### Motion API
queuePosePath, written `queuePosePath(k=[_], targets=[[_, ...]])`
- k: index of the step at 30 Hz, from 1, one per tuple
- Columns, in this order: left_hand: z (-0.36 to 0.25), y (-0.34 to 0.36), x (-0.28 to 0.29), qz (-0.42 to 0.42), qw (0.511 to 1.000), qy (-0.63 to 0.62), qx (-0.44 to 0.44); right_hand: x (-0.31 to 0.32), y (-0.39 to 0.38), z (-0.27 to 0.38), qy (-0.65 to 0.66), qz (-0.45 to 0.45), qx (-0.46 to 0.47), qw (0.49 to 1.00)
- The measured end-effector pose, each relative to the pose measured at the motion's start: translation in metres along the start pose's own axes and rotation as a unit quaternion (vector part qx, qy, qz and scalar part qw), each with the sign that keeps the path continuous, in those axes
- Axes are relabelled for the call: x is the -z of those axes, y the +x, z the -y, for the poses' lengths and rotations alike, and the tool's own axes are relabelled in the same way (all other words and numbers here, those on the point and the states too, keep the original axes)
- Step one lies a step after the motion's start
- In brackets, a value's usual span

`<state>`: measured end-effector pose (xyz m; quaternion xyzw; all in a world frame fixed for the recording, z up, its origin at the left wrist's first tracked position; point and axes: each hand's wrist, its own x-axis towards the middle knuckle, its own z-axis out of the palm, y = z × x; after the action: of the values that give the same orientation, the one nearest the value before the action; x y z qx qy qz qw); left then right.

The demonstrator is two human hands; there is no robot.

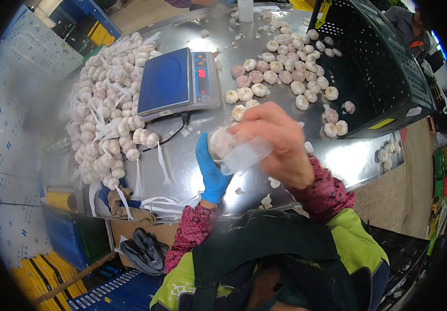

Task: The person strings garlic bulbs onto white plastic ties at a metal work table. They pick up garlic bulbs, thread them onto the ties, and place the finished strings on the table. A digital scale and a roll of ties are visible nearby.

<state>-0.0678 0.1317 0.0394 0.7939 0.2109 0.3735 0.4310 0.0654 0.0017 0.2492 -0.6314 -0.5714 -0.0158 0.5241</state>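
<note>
My left hand (212, 168), in a blue glove, is closed around a garlic bulb (222, 142) with white, see-through netting (246, 157) about it. Bare and blurred by motion, my right hand (275, 140) reaches over from the right with its fingers bent against the bulb and netting. What its fingers grip is hidden. Loose garlic bulbs (285, 76) are spread on the metal table (213, 194) beyond my right hand. To the left lies a big heap of garlic packed in white net bags (110, 101), their tails hanging loose.
A scale (165, 83) with a blue plate and red-lit display stands beside the heap, its black cable running toward me. On the right leans a dark green crate (379, 72). Garlic skins (266, 201) litter the table. Empty net strips (169, 203) lie by the near edge.
</note>
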Motion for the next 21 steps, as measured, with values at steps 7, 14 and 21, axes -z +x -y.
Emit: queuePosePath(k=[7, 14, 21], targets=[[-0.061, 0.011, 0.011, -0.066, 0.985, 0.161, 0.004, 0.016, -0.012, -0.059, -0.067, 0.044, -0.024, 0.997], [-0.056, -0.018, -0.028, 0.196, 0.551, -0.619, 0.524, -0.005, -0.098, -0.088, -0.080, 0.126, -0.016, 0.989], [-0.023, -0.047, -0.054, 0.222, 0.430, -0.659, 0.575, 0.007, -0.191, -0.083, 0.150, 0.342, -0.128, 0.919]])
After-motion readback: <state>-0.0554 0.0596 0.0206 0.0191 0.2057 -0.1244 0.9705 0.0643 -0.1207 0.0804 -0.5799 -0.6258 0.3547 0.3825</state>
